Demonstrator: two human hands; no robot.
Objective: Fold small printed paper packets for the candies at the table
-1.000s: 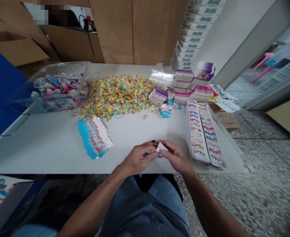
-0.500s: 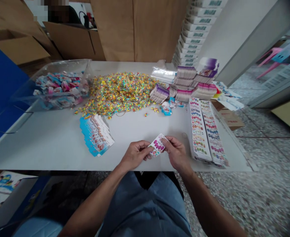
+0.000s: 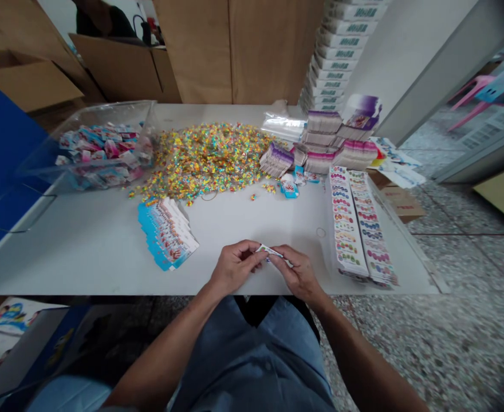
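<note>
Turned edge-on, the nail-sticker card (image 3: 271, 252) pinched between left hand (image 3: 237, 268) and right hand (image 3: 298, 276)

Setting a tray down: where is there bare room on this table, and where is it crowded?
Bare table lies left of the blue-edged cards, below the clear bin. Another patch lies between those cards and the long printed strips, above the left hand and right hand holding a small card. The back is crowded: heap of colourful bits, stacked packets.
</note>
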